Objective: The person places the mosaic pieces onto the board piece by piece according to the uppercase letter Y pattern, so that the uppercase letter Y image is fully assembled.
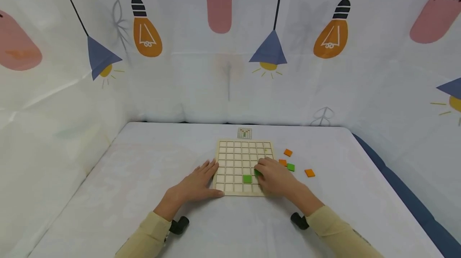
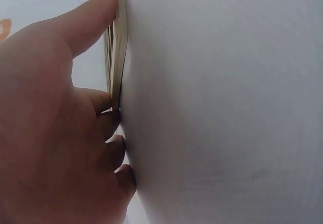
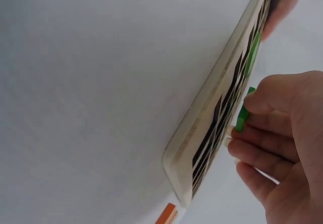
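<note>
A square wooden grid board (image 1: 232, 156) lies on the table, and one green tile (image 1: 247, 179) sits in a cell near its front. My right hand (image 1: 275, 176) is over the board's right side, pinching a second green tile (image 3: 244, 114) between thumb and fingers. In the right wrist view, that tile is tilted, close over the grid. My left hand (image 1: 196, 182) rests along the board's left edge with its fingers extended. Its thumb (image 2: 103, 9) lies on the rim near the front left corner, and the other fingertips touch the table beside the board.
Right of the board lie several loose tiles: an orange tile (image 1: 288, 152), another orange tile (image 1: 282, 162) beside a green tile (image 1: 291, 167), and an orange tile (image 1: 309, 173) farther out. A small printed grid card (image 1: 244, 133) lies behind the board. A patterned cloth (image 1: 230, 82) hangs behind the table.
</note>
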Tool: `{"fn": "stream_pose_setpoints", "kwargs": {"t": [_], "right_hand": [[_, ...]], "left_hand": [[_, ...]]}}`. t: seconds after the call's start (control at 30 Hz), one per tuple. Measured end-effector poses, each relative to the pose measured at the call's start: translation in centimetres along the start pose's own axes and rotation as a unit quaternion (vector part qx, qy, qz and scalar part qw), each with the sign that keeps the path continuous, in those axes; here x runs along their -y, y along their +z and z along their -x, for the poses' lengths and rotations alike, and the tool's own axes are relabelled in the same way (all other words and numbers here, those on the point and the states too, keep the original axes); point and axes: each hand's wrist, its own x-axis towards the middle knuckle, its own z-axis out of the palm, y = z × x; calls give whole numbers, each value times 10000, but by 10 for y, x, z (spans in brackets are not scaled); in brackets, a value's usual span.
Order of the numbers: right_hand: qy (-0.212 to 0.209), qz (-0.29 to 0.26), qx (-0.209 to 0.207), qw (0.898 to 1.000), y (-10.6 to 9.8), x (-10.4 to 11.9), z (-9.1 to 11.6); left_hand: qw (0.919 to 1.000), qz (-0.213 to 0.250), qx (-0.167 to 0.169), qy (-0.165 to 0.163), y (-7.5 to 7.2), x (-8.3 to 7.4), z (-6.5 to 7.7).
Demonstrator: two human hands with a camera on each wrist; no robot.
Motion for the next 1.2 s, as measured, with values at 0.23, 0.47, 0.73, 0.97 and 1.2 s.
{"fn": "stream_pose_setpoints", "kwargs": {"t": [0.23,0.47,0.73,0.97,1.2], "right_hand": [[-151,50,49,9999,-1,3,-8],[-26,-47,200,9998,1,7,-17],[-104,62,154,9998,3,8,-23],[-112,26,166,9998,4,11,-28],[24,79,397,9992,4,15,-31]], "left_hand": [[10000,45,72,-42,-4,-3,1],[10000,-16,36,-19,-3,-2,1],[9999,43,61,-117,-6,-4,1],[9999,69,30,-78,-5,-5,2],[9998,189,-34,32,-4,-3,3]]}}
